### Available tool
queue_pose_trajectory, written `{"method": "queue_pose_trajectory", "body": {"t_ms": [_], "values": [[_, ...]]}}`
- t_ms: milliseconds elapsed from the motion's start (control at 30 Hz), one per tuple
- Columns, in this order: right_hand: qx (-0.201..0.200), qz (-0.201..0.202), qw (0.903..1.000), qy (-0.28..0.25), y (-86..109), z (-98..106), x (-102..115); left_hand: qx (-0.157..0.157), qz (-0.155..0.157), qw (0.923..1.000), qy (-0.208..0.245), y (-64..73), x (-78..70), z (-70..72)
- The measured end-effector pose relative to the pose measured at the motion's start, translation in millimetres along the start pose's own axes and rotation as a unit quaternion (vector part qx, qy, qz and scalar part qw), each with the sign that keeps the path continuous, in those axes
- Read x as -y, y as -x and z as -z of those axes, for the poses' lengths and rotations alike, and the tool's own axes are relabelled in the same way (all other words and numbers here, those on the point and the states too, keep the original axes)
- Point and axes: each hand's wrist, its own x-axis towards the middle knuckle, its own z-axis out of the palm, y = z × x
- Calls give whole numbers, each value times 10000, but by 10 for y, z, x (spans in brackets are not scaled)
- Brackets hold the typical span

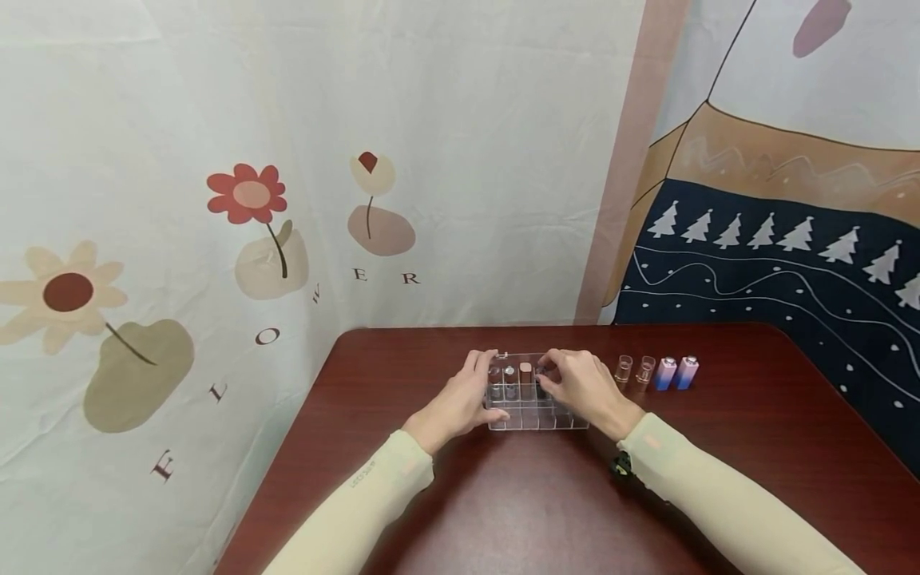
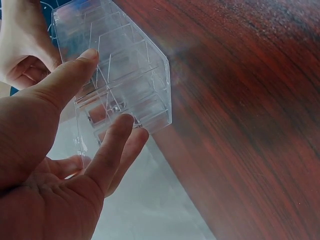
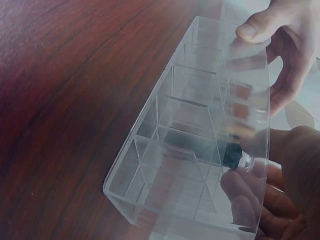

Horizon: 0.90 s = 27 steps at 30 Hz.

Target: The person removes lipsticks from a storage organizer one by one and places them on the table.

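Note:
A clear plastic compartment organizer point(image 1: 537, 417) stands on the table, with several small tubes in its back row. My left hand point(image 1: 469, 393) holds the organizer at its left end, thumb at the front and fingers along the side and back. At the back right, my right hand point(image 1: 584, 389) pinches a small dark tube point(image 3: 231, 154) that sits in a back-row slot. Left of it in the head view are a copper-brown tube point(image 1: 526, 373) and a clear tube with a pale top point(image 1: 510, 383). My right fingers partly hide the dark tube.
Right of the organizer stand two small clear cups point(image 1: 623, 370) and two pink-and-blue boxes point(image 1: 665, 374), in a row on the dark red wooden table point(image 1: 503, 511). Printed cloth point(image 1: 489, 200) hangs behind the table's back edge.

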Motion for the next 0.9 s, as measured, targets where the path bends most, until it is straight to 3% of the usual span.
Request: {"method": "queue_pose_trajectory", "body": {"t_ms": [533,900], "values": [[-345,296,9987,-248,-23,113,-2,-48,-24,10000,-13,22,-22,13],[-820,647,9937,-410,-3,293,10,-38,-11,10000,31,23,-21,5]]}}
